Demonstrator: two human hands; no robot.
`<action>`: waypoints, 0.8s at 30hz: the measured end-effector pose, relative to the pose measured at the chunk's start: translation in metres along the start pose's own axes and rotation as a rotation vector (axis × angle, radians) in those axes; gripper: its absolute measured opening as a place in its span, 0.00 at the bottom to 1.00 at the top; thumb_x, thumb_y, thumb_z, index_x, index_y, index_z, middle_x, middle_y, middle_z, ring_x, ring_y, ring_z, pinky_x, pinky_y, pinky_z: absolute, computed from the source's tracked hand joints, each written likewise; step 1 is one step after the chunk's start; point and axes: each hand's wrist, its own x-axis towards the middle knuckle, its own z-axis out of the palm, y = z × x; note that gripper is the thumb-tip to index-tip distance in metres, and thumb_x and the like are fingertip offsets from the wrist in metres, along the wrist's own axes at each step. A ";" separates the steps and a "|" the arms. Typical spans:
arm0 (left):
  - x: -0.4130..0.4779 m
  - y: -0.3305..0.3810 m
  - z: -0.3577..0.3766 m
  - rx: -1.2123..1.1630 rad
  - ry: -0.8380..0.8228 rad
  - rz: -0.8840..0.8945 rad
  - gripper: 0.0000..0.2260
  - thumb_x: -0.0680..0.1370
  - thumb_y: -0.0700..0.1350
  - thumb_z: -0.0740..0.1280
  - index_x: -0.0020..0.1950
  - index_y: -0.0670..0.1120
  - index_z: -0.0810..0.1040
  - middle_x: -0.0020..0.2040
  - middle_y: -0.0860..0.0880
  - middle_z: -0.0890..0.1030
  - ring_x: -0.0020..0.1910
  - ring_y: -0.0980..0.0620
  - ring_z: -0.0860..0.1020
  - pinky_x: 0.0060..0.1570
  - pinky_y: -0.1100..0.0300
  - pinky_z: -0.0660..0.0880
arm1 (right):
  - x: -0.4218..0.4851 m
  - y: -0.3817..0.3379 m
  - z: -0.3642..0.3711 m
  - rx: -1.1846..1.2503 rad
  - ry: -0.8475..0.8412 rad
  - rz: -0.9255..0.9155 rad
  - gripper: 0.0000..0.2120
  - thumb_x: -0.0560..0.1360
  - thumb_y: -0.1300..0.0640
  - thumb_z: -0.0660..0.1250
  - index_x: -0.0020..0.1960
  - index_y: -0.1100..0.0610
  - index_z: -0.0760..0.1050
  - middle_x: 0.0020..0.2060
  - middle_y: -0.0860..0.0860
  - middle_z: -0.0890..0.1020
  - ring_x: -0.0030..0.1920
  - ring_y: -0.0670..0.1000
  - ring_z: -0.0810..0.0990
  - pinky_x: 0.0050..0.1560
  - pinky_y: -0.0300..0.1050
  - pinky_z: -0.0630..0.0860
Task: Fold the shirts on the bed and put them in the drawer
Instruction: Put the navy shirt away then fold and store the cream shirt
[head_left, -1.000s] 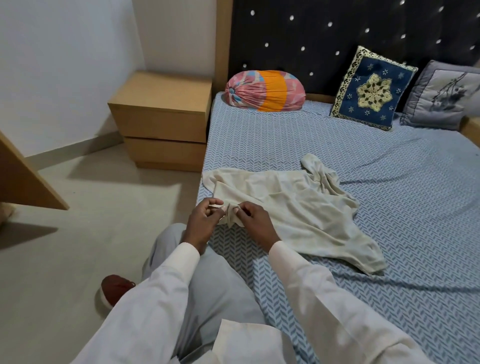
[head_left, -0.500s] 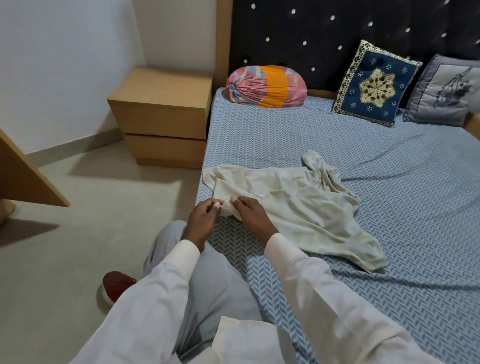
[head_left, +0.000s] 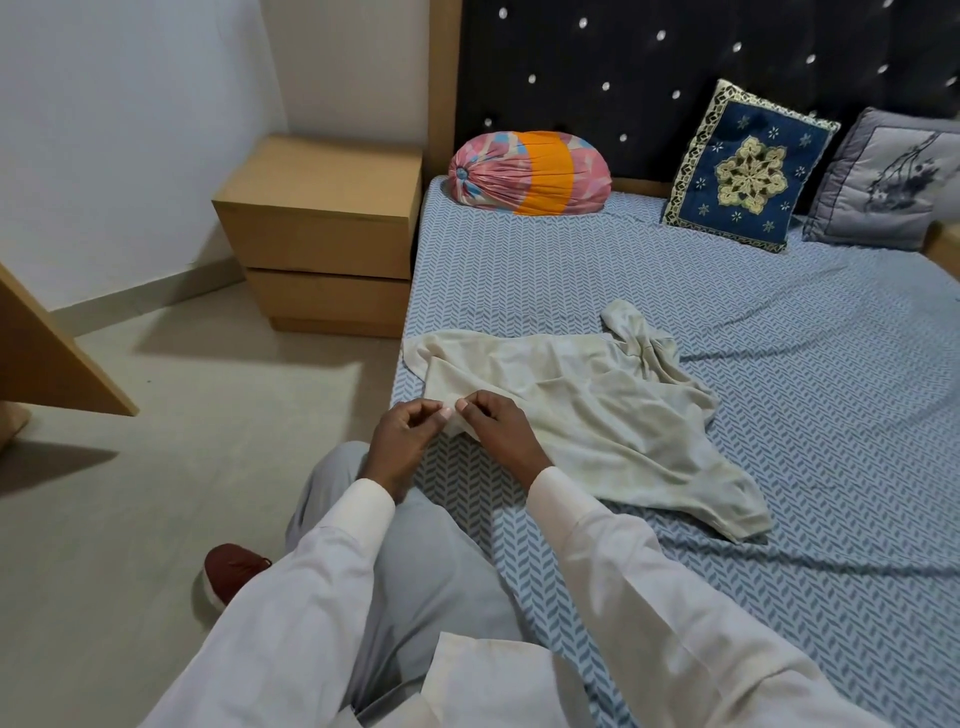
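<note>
Left hand (head_left: 402, 431): fingers curled, thumb and forefinger pinching the near-left corner of the shirt (head_left: 587, 415). Right hand (head_left: 498, 426): same pinch on the same hem, just beside the left, fingertips almost touching. Both hands sit at the left edge of the bed (head_left: 779, 364).

From this pinch the whole shirt lies away to my right. Its long axis runs left to right across the sheet, slanting toward me at the far right end. One sleeve is bunched at the upper right. The cloth is rumpled, not flat and not yet folded. My right hand rests over the fabric, so it is nearer the bulk. Judgement: the next move must spread or draw this hem rightward, led by the right hand.

Surface: blue patterned sheet, soft, with long creases to the right of the shirt.

Room, left to right: wooden panel (head_left: 47, 353); drawers (head_left: 322, 228), two fronts, both closed, against the bed's left side and nearer my left hand; bolster (head_left: 530, 174); blue cushion (head_left: 748, 166); grey cushion (head_left: 893, 182).
</note>
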 end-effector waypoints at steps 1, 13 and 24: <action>-0.001 0.001 -0.001 0.011 -0.004 -0.004 0.06 0.77 0.47 0.72 0.51 0.46 0.84 0.49 0.47 0.85 0.52 0.47 0.82 0.56 0.51 0.79 | 0.000 -0.001 0.000 -0.005 -0.001 -0.008 0.12 0.79 0.50 0.66 0.45 0.57 0.79 0.39 0.51 0.82 0.39 0.45 0.77 0.46 0.46 0.74; 0.011 0.017 -0.014 0.132 0.414 0.093 0.06 0.79 0.48 0.68 0.50 0.46 0.79 0.45 0.45 0.78 0.35 0.50 0.76 0.28 0.61 0.74 | -0.056 0.125 -0.090 -0.687 0.412 0.127 0.22 0.57 0.57 0.71 0.51 0.51 0.74 0.49 0.54 0.76 0.50 0.60 0.74 0.49 0.53 0.70; 0.036 0.075 -0.015 0.045 0.428 0.164 0.09 0.81 0.51 0.64 0.51 0.46 0.75 0.38 0.47 0.82 0.27 0.49 0.80 0.41 0.40 0.82 | -0.064 0.125 -0.219 -0.397 0.243 0.086 0.10 0.69 0.53 0.78 0.41 0.48 0.76 0.35 0.44 0.80 0.38 0.46 0.78 0.42 0.45 0.73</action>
